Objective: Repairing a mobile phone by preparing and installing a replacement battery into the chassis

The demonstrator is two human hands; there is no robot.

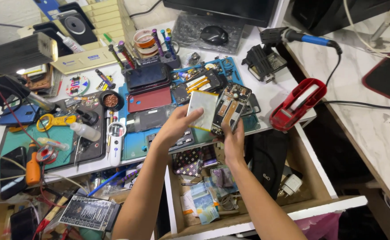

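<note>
Silvery, a flat phone battery [202, 110] is pinched by the left hand [177, 126], at nine o'clock of an opened phone [229, 108] (back removed) clasped in the right hand [233, 141].

Cluttered white workbench [275, 95], open drawer [319, 186]

Silver battery [202, 109] beside opened phone [230, 106]

On the cluttered white desk [272, 95] we see our left hand [177, 126] holding a flat silver battery pack [202, 110], just left of the opened phone [230, 108] in our right hand [232, 142]. A red tape dispenser [297, 104] lies to their right, and an open wooden drawer [313, 178] sits below the desk edge.
</note>
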